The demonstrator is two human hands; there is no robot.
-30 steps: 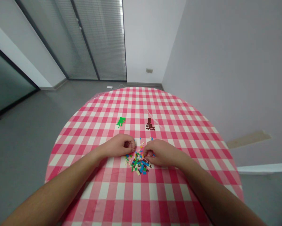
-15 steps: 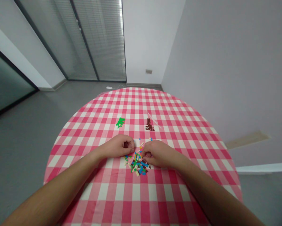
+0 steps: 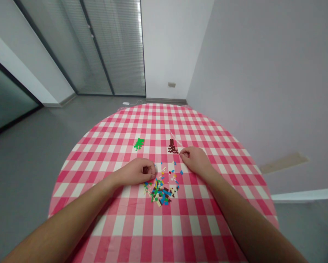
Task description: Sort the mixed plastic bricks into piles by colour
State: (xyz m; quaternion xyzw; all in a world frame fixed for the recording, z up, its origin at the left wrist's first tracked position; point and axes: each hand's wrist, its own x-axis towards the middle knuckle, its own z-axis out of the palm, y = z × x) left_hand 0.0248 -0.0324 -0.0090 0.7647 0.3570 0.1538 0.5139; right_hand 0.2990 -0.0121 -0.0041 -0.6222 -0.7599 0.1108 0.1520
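A mixed heap of small toy building bricks (image 3: 161, 195) in blue, green, cream, brown and other colours lies on the table in front of me. My left hand (image 3: 138, 171) rests at its upper left, fingers curled in; what they hold, if anything, is hidden. Farther out, my right hand (image 3: 194, 159) is at the right edge of a pile of brown bricks (image 3: 172, 147). Its thumb and fingertips are pinched together, with what looks like a small brown brick at the tips. A pile of green bricks (image 3: 138, 144) lies to the left of the brown one.
The round table has a red and white checked cloth (image 3: 120, 223). Loose bricks (image 3: 181, 172) lie scattered between the mixed heap and the brown pile. A wall (image 3: 262, 80) stands close on the right, and a glass partition (image 3: 117, 51) is at the back left.
My right hand has moved from the mixed heap outward and right to the brown pile, uncovering loose bricks beneath it. My left hand has stayed in place.
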